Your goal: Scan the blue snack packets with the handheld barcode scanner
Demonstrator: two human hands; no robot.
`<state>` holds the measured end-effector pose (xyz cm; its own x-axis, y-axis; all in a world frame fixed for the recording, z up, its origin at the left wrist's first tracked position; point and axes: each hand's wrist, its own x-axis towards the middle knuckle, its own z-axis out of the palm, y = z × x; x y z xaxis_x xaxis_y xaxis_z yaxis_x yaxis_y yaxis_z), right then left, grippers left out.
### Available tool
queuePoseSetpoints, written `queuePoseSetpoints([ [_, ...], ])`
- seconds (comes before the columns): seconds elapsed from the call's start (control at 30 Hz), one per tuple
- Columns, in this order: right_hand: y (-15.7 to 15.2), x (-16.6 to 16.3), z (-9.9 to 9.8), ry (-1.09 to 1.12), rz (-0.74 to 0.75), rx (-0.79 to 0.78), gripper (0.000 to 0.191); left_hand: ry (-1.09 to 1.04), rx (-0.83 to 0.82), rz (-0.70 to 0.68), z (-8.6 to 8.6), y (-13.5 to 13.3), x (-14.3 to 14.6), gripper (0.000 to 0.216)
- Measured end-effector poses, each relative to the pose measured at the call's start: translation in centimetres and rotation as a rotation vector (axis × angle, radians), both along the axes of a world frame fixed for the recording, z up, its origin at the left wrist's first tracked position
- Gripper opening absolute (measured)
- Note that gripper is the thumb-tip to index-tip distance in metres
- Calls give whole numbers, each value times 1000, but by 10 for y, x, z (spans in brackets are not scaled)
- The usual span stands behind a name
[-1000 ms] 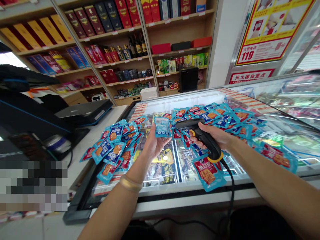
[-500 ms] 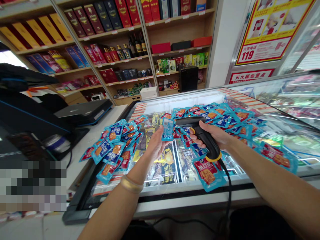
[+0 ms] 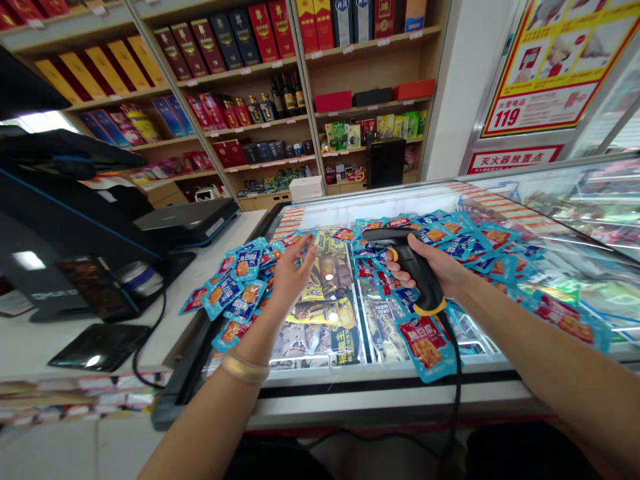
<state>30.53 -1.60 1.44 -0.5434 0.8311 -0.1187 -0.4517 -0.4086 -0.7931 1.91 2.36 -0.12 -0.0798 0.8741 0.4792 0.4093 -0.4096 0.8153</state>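
Observation:
My right hand (image 3: 440, 270) grips a black barcode scanner (image 3: 407, 260) with a yellow ring at its base, held over the glass lid of a chest freezer (image 3: 350, 373). My left hand (image 3: 290, 270) hovers open and empty, fingers stretched out, above the left pile of blue snack packets (image 3: 240, 283). A bigger heap of the same blue and red packets (image 3: 480, 247) lies to the right of the scanner. One packet (image 3: 425, 343) lies near the front edge under the scanner's cable.
A white counter (image 3: 220, 247) on the left carries a black till screen (image 3: 60, 220), a laptop-like device (image 3: 190, 220) and a dark tablet (image 3: 100, 347). Shelves of boxed bottles (image 3: 240, 73) fill the back wall. A second freezer (image 3: 590, 193) stands at the right.
My left hand held up a blue packet in front of the scanner; now the packet is gone from it and the hand is open over the left pile. The view has shifted slightly left.

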Motion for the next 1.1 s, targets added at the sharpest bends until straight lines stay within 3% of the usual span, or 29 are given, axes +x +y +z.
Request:
queuePoseSetpoints([
  [0.1,0,-8,3,0,23,-10,35,383,90,287,15,-6,-46,46],
  [0.2,0,-17,5,-21,45,-25,35,675,-62,539,17,-10,-85,51],
  [0.33,0,-29,5,-33,82,-28,36,839,-330,531,6,-8,-111,56],
  [0.5,3,-35,4,-27,93,-31,36,851,-327,554,2,-7,-113,59],
  [0.7,6,-24,6,-42,47,4,37,783,-220,543,10,-13,-99,59],
  [0.83,7,-7,13,-58,-33,24,37,721,-95,510,17,-12,-73,55],
  [0.97,5,16,21,-59,-129,36,38,526,59,205,18,-7,-23,50],
  [1.1,2,41,21,-92,-203,56,39,220,41,-124,6,0,42,51],
])
